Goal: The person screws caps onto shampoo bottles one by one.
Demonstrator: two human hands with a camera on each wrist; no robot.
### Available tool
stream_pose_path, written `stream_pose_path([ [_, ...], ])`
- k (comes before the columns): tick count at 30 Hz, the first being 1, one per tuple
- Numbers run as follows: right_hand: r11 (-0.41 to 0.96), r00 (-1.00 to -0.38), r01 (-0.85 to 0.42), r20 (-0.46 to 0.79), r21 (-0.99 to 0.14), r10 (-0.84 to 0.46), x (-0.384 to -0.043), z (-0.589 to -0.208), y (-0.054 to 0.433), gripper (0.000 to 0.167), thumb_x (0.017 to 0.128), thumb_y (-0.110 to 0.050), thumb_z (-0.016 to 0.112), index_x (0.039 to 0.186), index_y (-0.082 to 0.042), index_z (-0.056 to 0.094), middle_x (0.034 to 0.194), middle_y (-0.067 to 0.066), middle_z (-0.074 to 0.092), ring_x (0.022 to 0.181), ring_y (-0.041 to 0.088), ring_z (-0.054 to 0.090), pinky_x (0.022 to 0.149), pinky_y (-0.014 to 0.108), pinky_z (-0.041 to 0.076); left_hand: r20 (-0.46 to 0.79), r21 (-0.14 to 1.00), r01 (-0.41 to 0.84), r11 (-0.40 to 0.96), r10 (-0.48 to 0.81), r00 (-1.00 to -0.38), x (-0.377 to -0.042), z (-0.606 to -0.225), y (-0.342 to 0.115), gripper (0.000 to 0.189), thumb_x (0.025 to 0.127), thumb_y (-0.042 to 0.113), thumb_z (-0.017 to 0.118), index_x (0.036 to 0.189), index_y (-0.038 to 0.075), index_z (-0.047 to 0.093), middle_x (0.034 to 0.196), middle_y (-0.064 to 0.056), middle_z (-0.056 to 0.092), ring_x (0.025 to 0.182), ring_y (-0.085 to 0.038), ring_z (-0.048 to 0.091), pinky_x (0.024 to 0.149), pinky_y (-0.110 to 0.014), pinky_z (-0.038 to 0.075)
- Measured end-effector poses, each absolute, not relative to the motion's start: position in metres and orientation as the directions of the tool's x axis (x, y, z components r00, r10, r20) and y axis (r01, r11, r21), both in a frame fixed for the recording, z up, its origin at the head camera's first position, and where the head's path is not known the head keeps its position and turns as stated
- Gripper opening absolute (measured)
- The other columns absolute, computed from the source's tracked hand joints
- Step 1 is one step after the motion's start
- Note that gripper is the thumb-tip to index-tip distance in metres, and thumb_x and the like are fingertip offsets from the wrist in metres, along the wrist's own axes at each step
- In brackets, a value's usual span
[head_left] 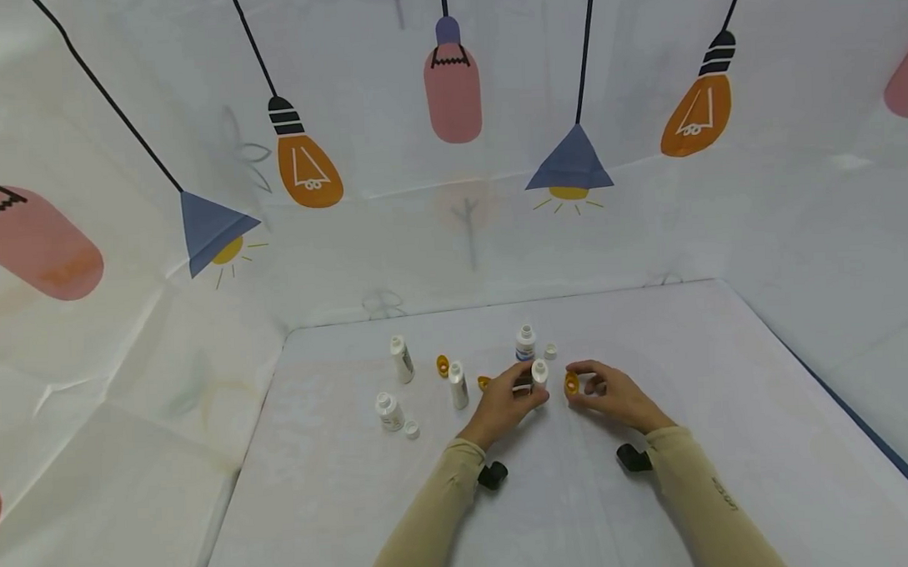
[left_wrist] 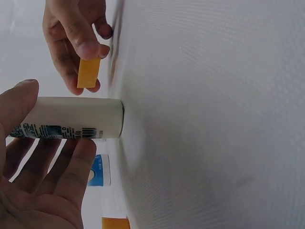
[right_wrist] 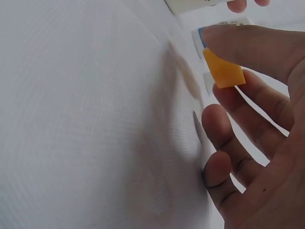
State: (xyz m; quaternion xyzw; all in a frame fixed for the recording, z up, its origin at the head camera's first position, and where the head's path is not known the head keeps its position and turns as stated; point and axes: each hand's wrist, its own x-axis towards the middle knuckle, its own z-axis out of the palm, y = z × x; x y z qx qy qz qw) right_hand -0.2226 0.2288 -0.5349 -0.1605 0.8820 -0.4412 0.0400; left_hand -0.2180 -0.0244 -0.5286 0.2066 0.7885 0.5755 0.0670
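My left hand [head_left: 503, 408] holds a slim white bottle [left_wrist: 71, 114] between thumb and fingers. The bottle is upright, its base at or just above the table, and printed text and a barcode show on its side. To the right of it, my right hand [head_left: 617, 396] pinches an orange cap [right_wrist: 224, 70] between thumb and fingers, apart from the bottle. Behind the left hand stands a white bottle with a blue label [head_left: 526, 343], a small white cap [head_left: 551, 351] beside it. Another orange cap [head_left: 483, 383] lies partly hidden by the left hand.
Leftward on the white table [head_left: 319, 505] stand a slim white bottle [head_left: 458, 387], another slim bottle [head_left: 402, 360] and a wider white bottle [head_left: 389, 412]. An orange cap [head_left: 443, 366] and a white cap [head_left: 411, 430] lie among them. A lamp-patterned sheet [head_left: 393, 252] hangs behind.
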Motion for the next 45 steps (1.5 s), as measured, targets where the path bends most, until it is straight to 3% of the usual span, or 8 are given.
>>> stream_pose_path([
  [11,0.568,-0.961,-0.216,0.068,-0.794,-0.270,-0.219,-0.536,0.227,0.056,0.089,-0.032,0.081,0.138,-0.013,0.062,0.119,0.005,0.065,0.087,0.017,0.060,0.074,0.029,0.048,0.140,0.915,0.268,0.300,0.388,-0.911,-0.214,-0.527,-0.029,0.056,0.095,0.026,0.075,0.146,0.017,0.054,0.132,0.003,0.063,0.122,-0.008,0.057,0.104,-0.025,0.046],
  [15,0.565,-0.962,-0.231,0.098,-0.792,-0.256,-0.218,-0.535,0.226,0.064,0.088,-0.032,0.082,0.142,-0.011,0.055,0.123,0.009,0.064,0.087,0.018,0.061,0.073,0.028,0.049,0.167,0.910,0.292,0.294,0.384,-0.908,-0.213,-0.529,-0.031,0.056,0.095,0.026,0.075,0.146,0.014,0.054,0.134,-0.001,0.062,0.124,-0.011,0.058,0.104,-0.025,0.045],
  [22,0.537,-0.967,-0.237,0.141,-0.810,-0.214,-0.217,-0.531,0.227,0.050,0.087,-0.025,0.083,0.128,-0.011,0.057,0.121,0.008,0.063,0.086,0.019,0.061,0.072,0.025,0.051,0.221,0.885,0.351,0.305,0.389,-0.894,-0.213,-0.531,-0.032,0.057,0.096,0.027,0.074,0.146,0.010,0.054,0.123,-0.003,0.063,0.116,-0.011,0.060,0.100,-0.024,0.048],
  [34,0.523,-0.954,-0.287,0.188,-0.803,-0.235,-0.218,-0.524,0.232,0.049,0.090,-0.031,0.081,0.131,-0.015,0.061,0.124,0.006,0.064,0.087,0.016,0.062,0.074,0.024,0.051,0.238,0.865,0.369,0.340,0.369,-0.898,-0.213,-0.533,-0.033,0.059,0.095,0.033,0.073,0.146,0.011,0.055,0.116,0.000,0.061,0.107,-0.008,0.060,0.095,-0.022,0.050],
  [45,0.491,-0.938,-0.334,0.231,-0.805,-0.260,-0.212,-0.508,0.234,0.047,0.092,-0.024,0.078,0.135,-0.018,0.062,0.124,0.005,0.063,0.082,0.017,0.064,0.068,0.027,0.050,0.183,0.878,0.322,0.355,0.371,-0.910,-0.210,-0.533,-0.032,0.058,0.095,0.040,0.071,0.147,0.019,0.054,0.130,0.002,0.062,0.116,-0.007,0.059,0.099,-0.026,0.049],
])
